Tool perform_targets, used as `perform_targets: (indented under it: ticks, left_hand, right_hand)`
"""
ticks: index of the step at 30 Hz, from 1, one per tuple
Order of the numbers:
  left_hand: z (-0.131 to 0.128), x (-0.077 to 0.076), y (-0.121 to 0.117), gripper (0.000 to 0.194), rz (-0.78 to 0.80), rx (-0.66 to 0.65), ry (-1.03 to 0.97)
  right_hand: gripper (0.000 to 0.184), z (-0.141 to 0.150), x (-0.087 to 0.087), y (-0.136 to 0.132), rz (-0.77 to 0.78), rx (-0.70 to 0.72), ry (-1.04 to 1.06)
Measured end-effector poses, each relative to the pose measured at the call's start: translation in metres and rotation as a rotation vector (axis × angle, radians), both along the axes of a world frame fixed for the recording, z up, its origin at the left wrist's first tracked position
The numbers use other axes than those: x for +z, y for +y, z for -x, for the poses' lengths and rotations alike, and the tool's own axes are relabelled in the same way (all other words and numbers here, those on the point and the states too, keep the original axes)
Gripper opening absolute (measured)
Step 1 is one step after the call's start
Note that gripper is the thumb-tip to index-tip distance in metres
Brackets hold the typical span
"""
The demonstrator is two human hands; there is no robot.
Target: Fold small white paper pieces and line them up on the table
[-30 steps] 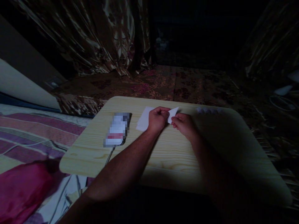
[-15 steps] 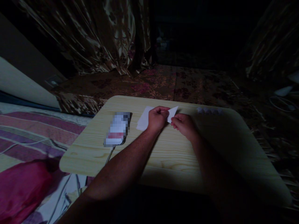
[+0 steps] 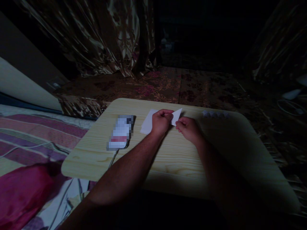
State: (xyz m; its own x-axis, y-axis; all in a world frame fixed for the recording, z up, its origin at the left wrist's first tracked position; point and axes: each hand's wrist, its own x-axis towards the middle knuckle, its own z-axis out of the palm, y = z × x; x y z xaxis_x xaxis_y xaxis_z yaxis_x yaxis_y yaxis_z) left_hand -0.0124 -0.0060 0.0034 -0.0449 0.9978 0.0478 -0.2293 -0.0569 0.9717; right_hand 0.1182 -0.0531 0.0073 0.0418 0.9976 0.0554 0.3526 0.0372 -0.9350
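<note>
Between my two hands is a small folded piece of white paper [image 3: 177, 115], its pointed corner sticking up and away from me. My left hand [image 3: 162, 122] is closed on its left part, thumb on top. With thumb and fingertips, my right hand [image 3: 187, 127] pinches the paper's lower right edge. A stack of white paper sheets [image 3: 147, 123] lies on the table just left of my left hand, which partly covers it. The paper's inner folds are too dim to make out fully.
The light wooden table [image 3: 168, 159] has rounded corners. On its left lies a phone [image 3: 121, 132] with a pixelated screen and a cable [image 3: 113, 158]. Several small pale folded shapes [image 3: 215, 114] stand in a row at the far right. A striped bed [image 3: 40, 134] is at the left.
The folded paper's tip has shifted very slightly to the left. Both hands keep their grip, nearly still.
</note>
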Motion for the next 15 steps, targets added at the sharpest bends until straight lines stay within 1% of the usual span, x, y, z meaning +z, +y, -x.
perform_targets:
  ticks: [5, 10, 15]
  left_hand:
    - [-0.0001, 0.0016, -0.0009, 0.017, 0.011, 0.005, -0.008]
    - [-0.0002, 0.0024, -0.0008, 0.019, 0.03, 0.025, -0.052]
    - [0.0005, 0.0024, 0.0002, 0.02, 0.038, 0.02, -0.069]
  right_hand:
    - [0.022, 0.0008, 0.0005, -0.0008, -0.006, -0.01, -0.02]
    - [0.017, 0.0012, -0.0025, 0.0005, -0.016, 0.026, -0.037]
    - [0.019, 0.0009, -0.0032, 0.0003, -0.04, 0.003, -0.052]
